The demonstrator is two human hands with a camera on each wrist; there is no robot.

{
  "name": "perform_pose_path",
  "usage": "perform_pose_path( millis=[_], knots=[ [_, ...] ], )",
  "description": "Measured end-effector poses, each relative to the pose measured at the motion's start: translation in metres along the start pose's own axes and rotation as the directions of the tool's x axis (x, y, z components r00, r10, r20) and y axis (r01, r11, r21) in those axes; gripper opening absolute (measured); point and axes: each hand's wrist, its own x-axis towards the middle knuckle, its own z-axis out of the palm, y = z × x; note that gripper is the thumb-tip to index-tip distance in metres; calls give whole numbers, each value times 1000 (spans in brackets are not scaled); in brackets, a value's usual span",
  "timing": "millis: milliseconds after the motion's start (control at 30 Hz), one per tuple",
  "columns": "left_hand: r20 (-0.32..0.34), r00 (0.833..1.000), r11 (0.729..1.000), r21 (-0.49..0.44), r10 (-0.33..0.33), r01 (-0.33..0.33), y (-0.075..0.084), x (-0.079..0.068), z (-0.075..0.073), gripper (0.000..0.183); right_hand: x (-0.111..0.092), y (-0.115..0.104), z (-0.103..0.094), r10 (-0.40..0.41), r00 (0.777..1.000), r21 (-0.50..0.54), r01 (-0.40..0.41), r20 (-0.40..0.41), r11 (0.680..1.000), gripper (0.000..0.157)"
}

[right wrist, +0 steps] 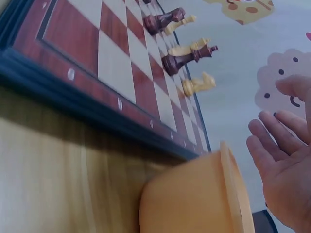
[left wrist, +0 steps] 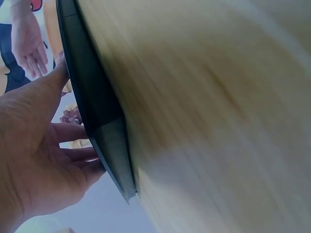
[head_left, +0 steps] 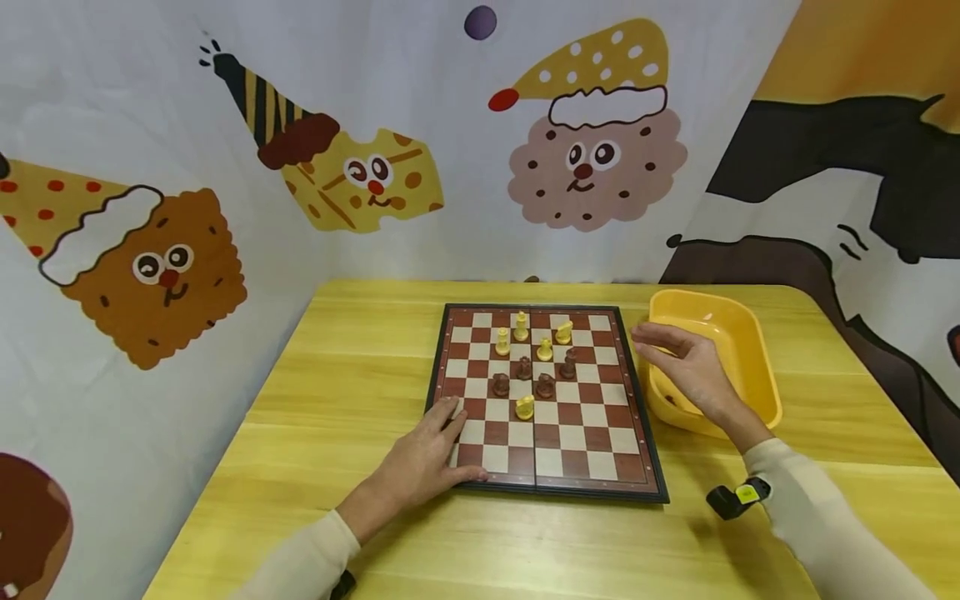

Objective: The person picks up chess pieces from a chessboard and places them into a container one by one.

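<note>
A folding chessboard [head_left: 495,458] with brown and cream squares lies on the table. Several yellow pieces stand on it, among them a yellow knight [head_left: 525,407] nearest me and another yellow knight [head_left: 564,333] farther back. Between them are several dark brown pieces, such as a brown knight [head_left: 500,383] and a tall brown piece [head_left: 569,364]. My left hand [head_left: 420,458] rests on the board's near left corner, thumb along the front edge. Above the left rim of a yellow plastic bin [head_left: 767,375] hovers my right hand [head_left: 693,367], fingers loosely extended; the right wrist view shows nothing in it.
The bin stands right of the board, with a small dark thing [head_left: 670,400] inside it. The wooden table [head_left: 322,375] backs onto a wall covering [head_left: 457,100] with printed cartoon food. A black band [head_left: 738,497] is strapped at my right wrist.
</note>
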Motion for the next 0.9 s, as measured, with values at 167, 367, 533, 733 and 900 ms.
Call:
perform_pose_path(
  millis=[167,367,533,733,900],
  knots=[
    [-12,1000,1000,8,-14,14,1,-2,2,99,3,-1,17,-14,1000,49,14,0,999,41],
    [-21,1000,1000,9,-4,4,1,1,2,100,8,-5,30,-28,1000,46,27,14,999,37],
    [-31,1000,999,41,-1,2,0,2,1,100,15,-11,38,-38,999,45,37,12,998,36],
    [-36,999,999,54,6,-4,-1,2,1,100,17,-11,56,-40,999,84,38,17,996,35],
    [-28,1000,999,46,2,-1,1,3,4,99,15,-4,68,-21,999,71,20,24,997,37]
  ],
)
